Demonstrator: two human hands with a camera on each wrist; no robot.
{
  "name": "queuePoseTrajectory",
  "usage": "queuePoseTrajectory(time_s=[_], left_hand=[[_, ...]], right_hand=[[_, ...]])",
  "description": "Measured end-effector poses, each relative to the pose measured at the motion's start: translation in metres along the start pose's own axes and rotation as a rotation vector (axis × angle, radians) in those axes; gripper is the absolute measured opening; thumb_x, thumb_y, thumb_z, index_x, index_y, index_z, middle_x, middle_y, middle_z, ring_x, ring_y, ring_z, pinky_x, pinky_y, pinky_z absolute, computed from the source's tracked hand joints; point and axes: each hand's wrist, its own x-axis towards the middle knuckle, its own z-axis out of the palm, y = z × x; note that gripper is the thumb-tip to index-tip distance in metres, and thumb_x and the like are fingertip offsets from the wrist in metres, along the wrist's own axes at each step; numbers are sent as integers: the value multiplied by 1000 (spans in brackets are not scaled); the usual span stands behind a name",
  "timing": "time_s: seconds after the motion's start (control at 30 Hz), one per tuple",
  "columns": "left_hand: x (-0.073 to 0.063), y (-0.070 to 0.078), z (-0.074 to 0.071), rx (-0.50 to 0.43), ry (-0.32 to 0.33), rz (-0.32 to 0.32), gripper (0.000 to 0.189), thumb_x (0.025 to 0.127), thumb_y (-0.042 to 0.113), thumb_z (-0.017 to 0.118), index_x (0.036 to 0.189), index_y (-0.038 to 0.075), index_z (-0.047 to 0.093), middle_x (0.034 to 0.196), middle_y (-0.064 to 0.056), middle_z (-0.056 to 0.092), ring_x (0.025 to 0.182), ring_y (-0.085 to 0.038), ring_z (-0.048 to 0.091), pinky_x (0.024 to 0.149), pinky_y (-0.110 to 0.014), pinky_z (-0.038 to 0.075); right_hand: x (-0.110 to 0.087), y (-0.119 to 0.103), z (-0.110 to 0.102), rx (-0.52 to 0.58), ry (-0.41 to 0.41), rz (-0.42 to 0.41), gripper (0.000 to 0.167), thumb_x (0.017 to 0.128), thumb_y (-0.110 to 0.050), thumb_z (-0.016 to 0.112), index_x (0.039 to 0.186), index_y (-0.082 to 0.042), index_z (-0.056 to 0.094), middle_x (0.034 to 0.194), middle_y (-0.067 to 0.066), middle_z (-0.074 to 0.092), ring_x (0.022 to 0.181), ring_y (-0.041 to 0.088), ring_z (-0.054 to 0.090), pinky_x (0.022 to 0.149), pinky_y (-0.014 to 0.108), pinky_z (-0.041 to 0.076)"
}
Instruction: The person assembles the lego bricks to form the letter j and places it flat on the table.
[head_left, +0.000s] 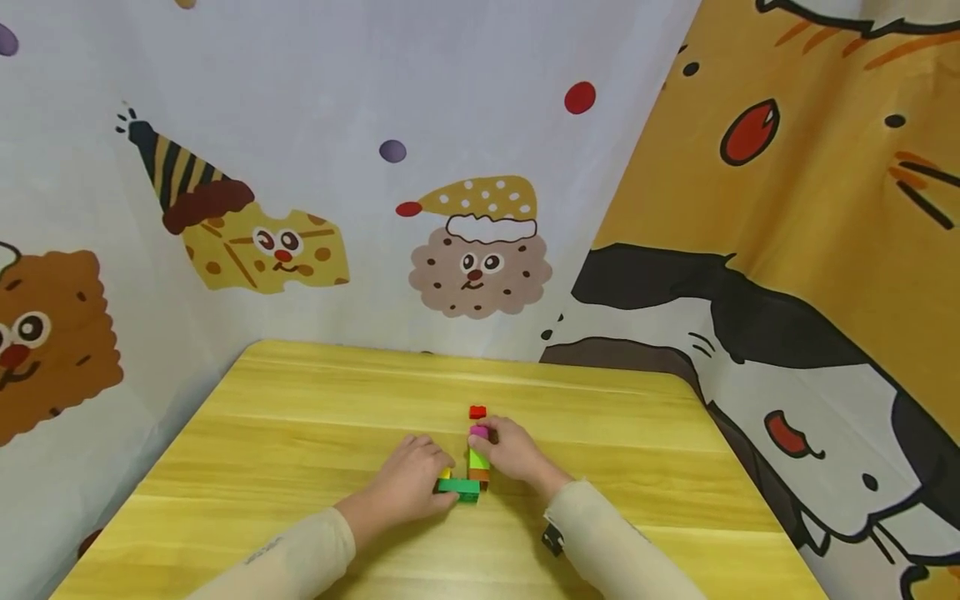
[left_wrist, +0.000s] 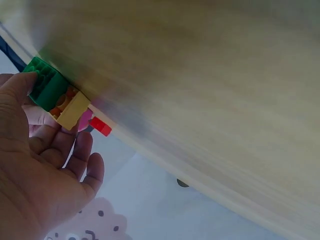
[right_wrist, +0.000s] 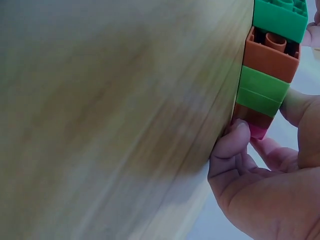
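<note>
My left hand (head_left: 405,479) pinches a green toy brick (head_left: 461,488), its thumb on the near side. A yellow brick (left_wrist: 75,110) sits beside the green one, next to the left fingers. My right hand (head_left: 513,450) grips the far end of a row of joined bricks, where a pink brick (head_left: 478,431) sits. In the right wrist view the row has light green bricks (right_wrist: 262,90) in the middle and an orange-brown brick (right_wrist: 270,59) at the near end. That end lies close to the green brick; whether they touch I cannot tell.
A small red brick (head_left: 477,412) lies on the wooden table (head_left: 315,400) just beyond the pink end. Curtains with cartoon prints (head_left: 300,167) hang behind and to the right of the table. A black object (head_left: 552,539) shows at the right sleeve.
</note>
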Motion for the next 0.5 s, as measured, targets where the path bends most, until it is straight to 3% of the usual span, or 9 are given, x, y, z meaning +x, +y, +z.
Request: queuePoseTrajectory(time_s=[0.13, 0.33, 0.43, 0.5], left_hand=[[1, -1, 1, 9, -12, -7, 46, 81, 53, 74, 107, 15, 74, 101, 3, 70, 97, -17, 55, 90, -40, 45], [-3, -1, -2, -23, -14, -6, 58, 83, 59, 71, 119, 13, 69, 113, 0, 68, 106, -20, 54, 96, -44, 43], [-6, -2, -6, -59, 32, -11, 55, 88, 57, 67, 121, 12, 67, 114, 0, 67, 108, -20, 54, 98, -45, 42], [-7, -5, -8, -62, 64, -28, 48, 93, 52, 63, 120, 12, 67, 114, 0, 68, 108, -21, 55, 98, -45, 42]], right_hand=[[1, 2, 1, 12, 7, 2, 51, 98, -40, 61, 135, -5, 56, 126, 11, 60, 113, 27, 57, 97, 49, 48], [2, 3, -2, 26, 69, -13, 44, 101, -35, 59, 134, -6, 58, 116, 8, 64, 102, 23, 60, 85, 43, 53], [7, 4, -6, -112, 140, -100, 32, 102, -17, 56, 133, -8, 61, 116, 11, 64, 102, 25, 62, 85, 43, 54], [11, 5, -11, -237, 165, -139, 39, 99, -2, 53, 135, -13, 61, 122, 13, 62, 107, 27, 61, 89, 45, 53]])
